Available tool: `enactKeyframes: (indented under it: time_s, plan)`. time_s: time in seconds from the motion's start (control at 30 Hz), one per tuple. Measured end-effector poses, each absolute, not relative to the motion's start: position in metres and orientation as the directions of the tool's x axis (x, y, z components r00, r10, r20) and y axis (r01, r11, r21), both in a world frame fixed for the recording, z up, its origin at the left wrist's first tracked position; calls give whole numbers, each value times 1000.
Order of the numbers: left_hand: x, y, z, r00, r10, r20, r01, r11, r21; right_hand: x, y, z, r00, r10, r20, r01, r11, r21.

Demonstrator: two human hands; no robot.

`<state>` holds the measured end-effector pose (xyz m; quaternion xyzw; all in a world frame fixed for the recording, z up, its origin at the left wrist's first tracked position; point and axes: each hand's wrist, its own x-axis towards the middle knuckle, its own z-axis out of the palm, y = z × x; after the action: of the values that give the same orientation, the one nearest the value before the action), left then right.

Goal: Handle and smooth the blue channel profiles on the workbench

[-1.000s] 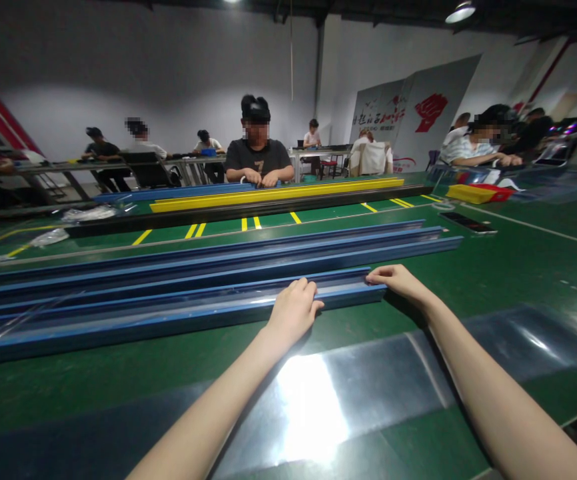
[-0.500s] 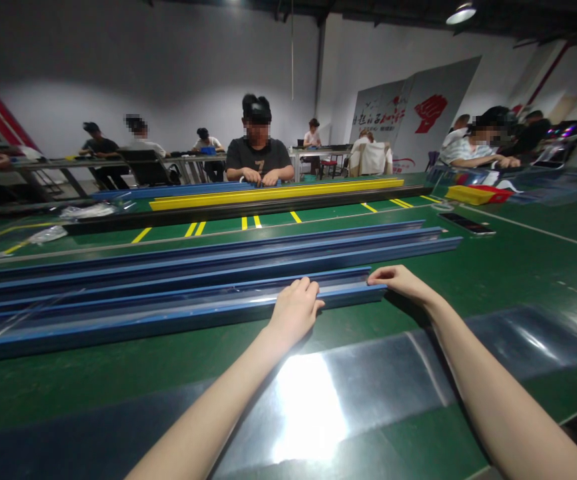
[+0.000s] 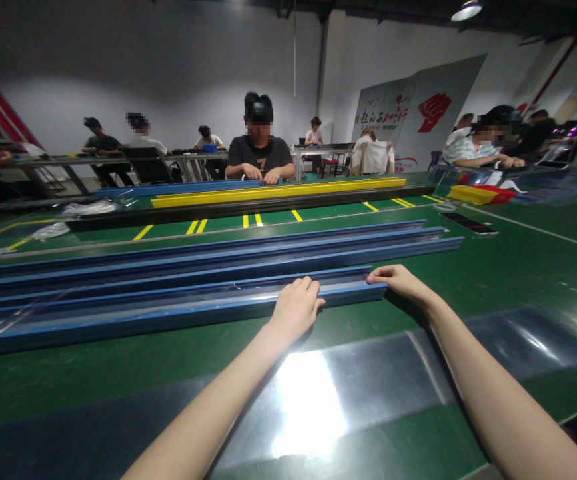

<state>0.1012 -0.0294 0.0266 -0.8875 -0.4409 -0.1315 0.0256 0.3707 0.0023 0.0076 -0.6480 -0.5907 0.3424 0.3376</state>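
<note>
A long blue channel profile (image 3: 168,322) lies across the bench, its open side up, with a clear plastic strip (image 3: 218,295) inside it. My left hand (image 3: 296,305) is wrapped over the channel near its right end, fingers inside and thumb at the near wall. At that right end, the fingertips of my right hand (image 3: 396,277) are closed together. Whether they pinch the channel's end or the strip is too small to tell. Two more blue channels (image 3: 318,259) lie parallel just beyond.
A wide clear plastic sheet (image 3: 373,373) lies under my forearms on the green bench (image 3: 533,273). Farther off are a yellow profile (image 3: 278,193), a black profile (image 3: 248,208), a phone (image 3: 468,223) and a yellow tray (image 3: 473,195). A co-worker (image 3: 260,157) sits opposite.
My hands hold the same places on the channel. The view has shifted very slightly; nothing else on the near bench has visibly moved.
</note>
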Motion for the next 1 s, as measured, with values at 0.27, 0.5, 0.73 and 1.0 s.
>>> enactKeyframes:
  time_s: [0.27, 0.5, 0.73, 1.0]
  plan:
    - [100, -29, 27, 628, 734, 258, 754, -656, 31, 373, 4, 3, 80, 997, -16, 545, -58, -836]
    - [99, -28, 22, 662, 689, 297, 716, -698, 22, 373, 4, 3, 80, 996, -29, 537, -68, -841]
    - [99, -28, 23, 659, 701, 273, 729, -685, 1, 374, 5, 3, 71, 997, -12, 557, -50, -829]
    - [100, -28, 22, 658, 699, 280, 735, -677, -37, 375, 6, 0, 74, 997, -12, 540, -50, -840]
